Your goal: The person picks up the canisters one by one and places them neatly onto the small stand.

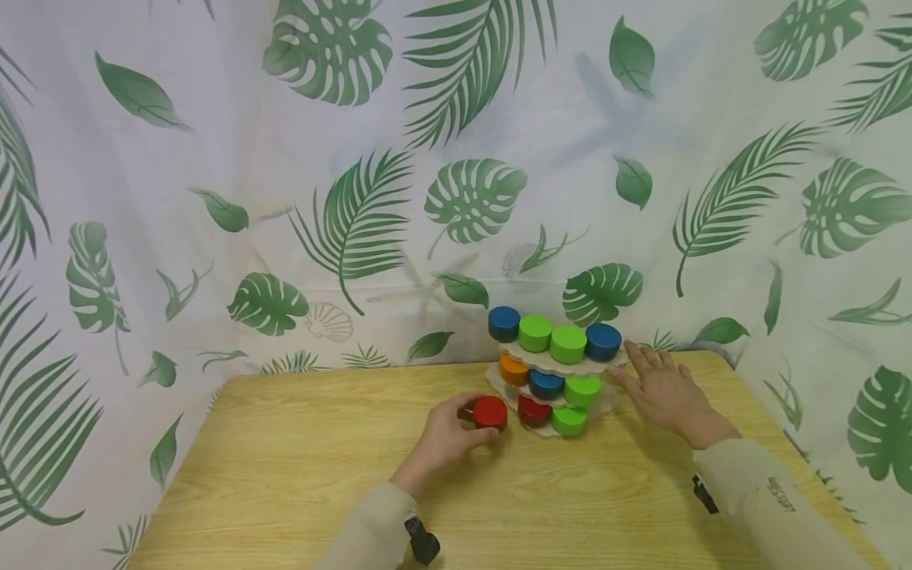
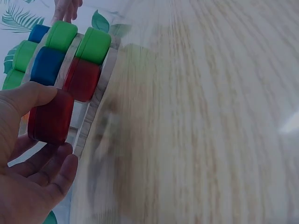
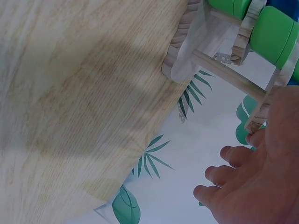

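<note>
A tiered wooden stand [image 1: 552, 360] at the table's back holds blue, green, orange and red round blocks on three shelves. My left hand [image 1: 449, 435] grips a red round block [image 1: 490, 412] on the table just left of the stand's lowest shelf. In the left wrist view the red block [image 2: 50, 117] sits between thumb and fingers [image 2: 51, 175], close to the shelf edge [image 2: 93, 109]. My right hand [image 1: 663, 388] is open, its fingers touching the right end of the top shelf. The right wrist view shows the fingertips [image 3: 233, 154] against the stand's wooden frame [image 3: 259, 109].
The wooden table [image 1: 299, 467] stretches left and front of the stand. A leaf-print curtain [image 1: 356, 182] hangs behind and on both sides. The table's right edge [image 1: 777, 427] runs close to my right sleeve.
</note>
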Demonstrator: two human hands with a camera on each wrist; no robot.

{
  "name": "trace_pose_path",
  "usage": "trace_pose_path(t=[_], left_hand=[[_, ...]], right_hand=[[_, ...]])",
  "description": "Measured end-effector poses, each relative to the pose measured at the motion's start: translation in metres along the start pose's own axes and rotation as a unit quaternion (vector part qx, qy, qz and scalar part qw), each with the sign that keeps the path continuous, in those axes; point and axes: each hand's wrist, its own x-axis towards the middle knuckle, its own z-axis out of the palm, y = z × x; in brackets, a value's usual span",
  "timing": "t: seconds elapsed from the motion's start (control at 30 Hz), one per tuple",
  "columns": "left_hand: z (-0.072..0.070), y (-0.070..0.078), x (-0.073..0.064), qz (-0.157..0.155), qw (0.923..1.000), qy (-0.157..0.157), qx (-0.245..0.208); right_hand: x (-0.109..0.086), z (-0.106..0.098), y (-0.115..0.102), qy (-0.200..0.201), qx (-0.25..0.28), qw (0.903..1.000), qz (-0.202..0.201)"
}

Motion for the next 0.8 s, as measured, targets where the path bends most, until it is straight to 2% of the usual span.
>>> trace_pose_path(t=[0.2, 0.37, 0.8], left_hand=[[0.001, -0.003, 0.01, -0.008, 0.9999, 0.011, 0.005], [0.003, -0.002, 0.017, 0.002, 0.9996, 0.019, 0.021], [0.013, -0.005, 0.032, 0.004, 0.9993, 0.017, 0.033]], right_hand=[[0.001, -0.001, 0.0, 0.005, -0.006, 1.0, -0.003], [0.001, 0.0, 0.001, 0.005, -0.007, 1.0, -0.004], [-0.001, -0.003, -0.001, 0.009, -0.006, 0.9999, -0.004]])
